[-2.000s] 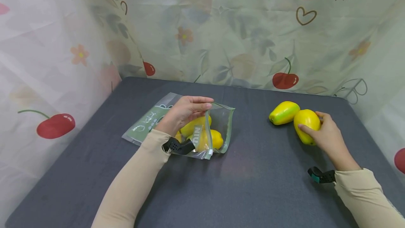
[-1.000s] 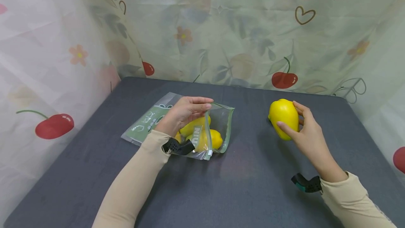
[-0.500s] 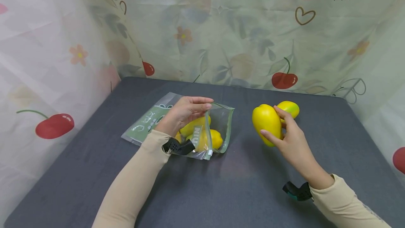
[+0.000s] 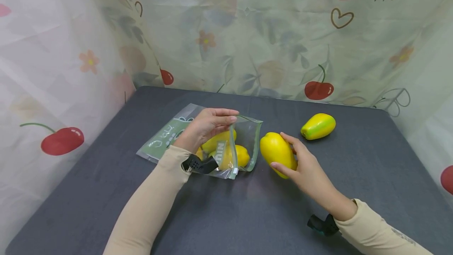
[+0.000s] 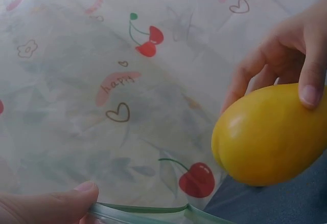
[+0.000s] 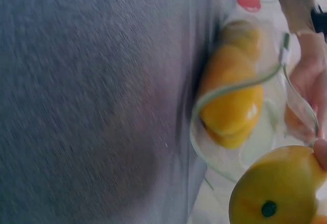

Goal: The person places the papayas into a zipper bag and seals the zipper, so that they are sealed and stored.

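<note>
My left hand pinches the upper rim of a clear zip bag with green print and a slider, keeping its mouth spread toward the right. Several yellow fruits lie inside, partly hidden by the hand and wrist. My right hand grips a smooth yellow papaya, thumb on the near side and fingers on the far side, just right of the bag mouth. In the right wrist view, the held papaya shows a green stem spot beside the open bag rim.
Another papaya, yellow with a green patch, lies at the back right of the dark grey table. A printed curtain hangs behind the table and along both sides. Black cameras sit on both wrists.
My right hand has lifted the papaya off the table beside the other one and carried it left to the bag mouth. The left hand and bag have stayed in place.
</note>
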Tool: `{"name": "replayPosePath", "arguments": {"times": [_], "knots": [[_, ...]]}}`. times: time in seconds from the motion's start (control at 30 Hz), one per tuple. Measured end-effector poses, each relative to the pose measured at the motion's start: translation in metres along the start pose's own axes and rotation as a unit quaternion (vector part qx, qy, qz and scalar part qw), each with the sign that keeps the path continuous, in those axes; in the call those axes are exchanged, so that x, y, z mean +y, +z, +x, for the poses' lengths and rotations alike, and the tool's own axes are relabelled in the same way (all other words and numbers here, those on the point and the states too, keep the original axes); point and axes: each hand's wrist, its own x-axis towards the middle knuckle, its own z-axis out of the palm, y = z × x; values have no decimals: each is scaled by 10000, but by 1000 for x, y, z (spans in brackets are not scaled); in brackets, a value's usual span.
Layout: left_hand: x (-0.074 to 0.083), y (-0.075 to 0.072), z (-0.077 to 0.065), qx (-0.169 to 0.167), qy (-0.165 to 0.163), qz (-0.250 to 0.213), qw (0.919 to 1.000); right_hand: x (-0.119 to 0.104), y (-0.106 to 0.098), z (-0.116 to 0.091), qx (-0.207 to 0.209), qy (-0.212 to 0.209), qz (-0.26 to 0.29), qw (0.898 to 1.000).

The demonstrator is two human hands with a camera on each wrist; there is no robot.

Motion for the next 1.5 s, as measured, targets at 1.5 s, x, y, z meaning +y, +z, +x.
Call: {"name": "replayPosePath", "arguments": {"times": [1.5], "knots": [[1, 4, 2, -104, 23, 110, 9999, 4, 45, 15, -843, 110, -394, 9956]]}}
